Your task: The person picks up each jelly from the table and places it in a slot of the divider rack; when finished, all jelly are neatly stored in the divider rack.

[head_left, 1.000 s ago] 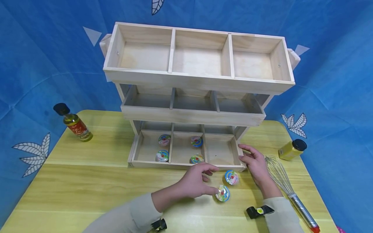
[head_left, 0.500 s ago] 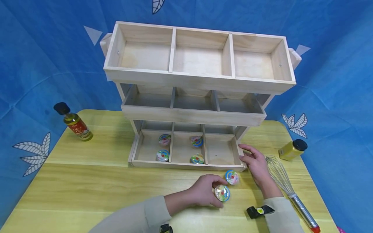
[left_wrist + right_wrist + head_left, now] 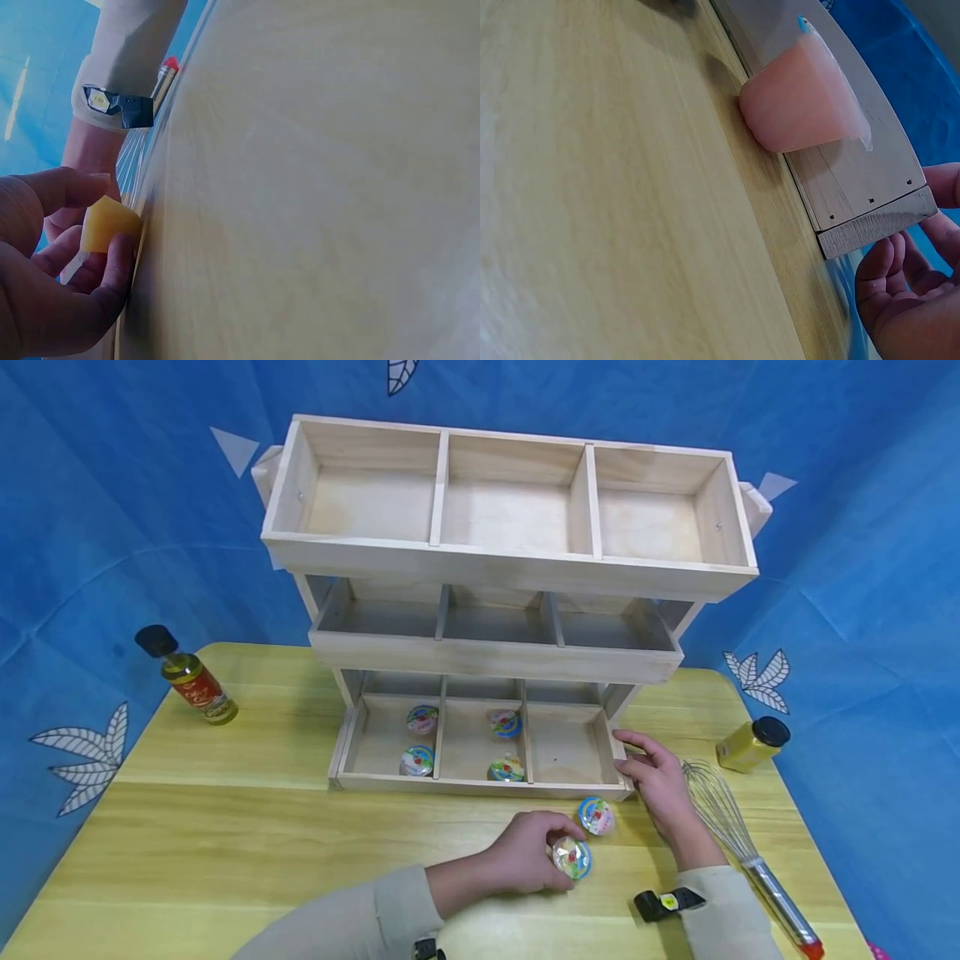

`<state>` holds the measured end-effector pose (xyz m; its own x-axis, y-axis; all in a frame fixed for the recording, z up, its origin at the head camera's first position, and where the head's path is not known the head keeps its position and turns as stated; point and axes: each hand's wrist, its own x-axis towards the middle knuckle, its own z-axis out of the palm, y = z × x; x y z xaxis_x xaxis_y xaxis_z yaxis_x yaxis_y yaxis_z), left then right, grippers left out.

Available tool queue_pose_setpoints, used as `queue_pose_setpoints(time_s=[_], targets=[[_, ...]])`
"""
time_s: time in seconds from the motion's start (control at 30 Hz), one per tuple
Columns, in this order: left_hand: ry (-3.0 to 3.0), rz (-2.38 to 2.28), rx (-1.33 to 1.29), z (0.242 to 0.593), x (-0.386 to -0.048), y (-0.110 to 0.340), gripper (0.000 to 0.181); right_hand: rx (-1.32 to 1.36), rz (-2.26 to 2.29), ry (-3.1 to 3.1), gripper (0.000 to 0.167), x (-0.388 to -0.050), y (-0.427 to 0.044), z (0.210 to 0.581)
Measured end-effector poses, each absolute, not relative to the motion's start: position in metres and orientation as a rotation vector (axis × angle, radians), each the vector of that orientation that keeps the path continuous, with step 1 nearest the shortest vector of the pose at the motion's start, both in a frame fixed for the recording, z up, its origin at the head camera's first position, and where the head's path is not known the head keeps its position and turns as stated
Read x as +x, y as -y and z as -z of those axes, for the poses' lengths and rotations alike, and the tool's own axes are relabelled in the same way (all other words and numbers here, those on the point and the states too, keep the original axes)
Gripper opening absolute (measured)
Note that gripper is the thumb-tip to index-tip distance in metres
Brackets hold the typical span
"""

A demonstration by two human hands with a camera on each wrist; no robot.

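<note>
My left hand (image 3: 528, 853) pinches a small jelly cup (image 3: 572, 858) between thumb and fingers, just in front of the shelf; its patterned lid faces up, and the left wrist view shows its yellow body (image 3: 109, 225). A second jelly cup (image 3: 596, 816), pink in the right wrist view (image 3: 802, 97), stands on the table by the shelf's front edge. My right hand (image 3: 660, 785) grips the right side of the bottom tier of a three-tier wooden shelf (image 3: 480, 789). Two jelly cups lie in that tier's left compartment and two in its middle one.
A whisk (image 3: 738, 835) lies on the table right of my right forearm. Behind it stands a yellow jar (image 3: 742, 752) with a black lid. An oil bottle (image 3: 198, 685) stands at the far left. A blue curtain (image 3: 112, 527) hangs behind the table.
My left hand has moved right and down from the shelf's front edge and closed round the yellow jelly cup. My right hand stays on the shelf's side.
</note>
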<state>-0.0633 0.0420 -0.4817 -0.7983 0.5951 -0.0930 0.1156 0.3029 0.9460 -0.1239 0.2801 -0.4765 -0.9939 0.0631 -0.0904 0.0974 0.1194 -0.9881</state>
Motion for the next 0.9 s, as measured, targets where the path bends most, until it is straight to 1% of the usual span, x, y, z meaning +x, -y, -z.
queue_pose_setpoints(time_s=[0.23, 0.37, 0.57, 0.7, 0.9], targets=[[-2.087, -1.594, 0.548, 0.479, -0.062, -0.039, 0.049, 0.164, 2.067, -2.329, 0.046, -0.125, -0.281, 0.479], [-2.062, -1.628, 0.556, 0.473, -0.066, -0.034, 0.046, 0.161, 2.067, -2.331, 0.046, -0.126, -0.282, 0.48], [-1.974, -1.757, 0.539, 0.458, -0.073, -0.031, 0.048, 0.152, 2.054, -2.339, 0.046, -0.126, -0.281, 0.481], [-1.952, -1.819, 0.519, 0.45, -0.079, -0.035, 0.048, 0.142, 2.056, -2.333, 0.045, -0.125, -0.281, 0.481], [-2.095, -1.852, 0.591, 0.44, -0.099, -0.048, 0.049, 0.151, 2.068, -2.345, 0.045, -0.124, -0.282, 0.48]])
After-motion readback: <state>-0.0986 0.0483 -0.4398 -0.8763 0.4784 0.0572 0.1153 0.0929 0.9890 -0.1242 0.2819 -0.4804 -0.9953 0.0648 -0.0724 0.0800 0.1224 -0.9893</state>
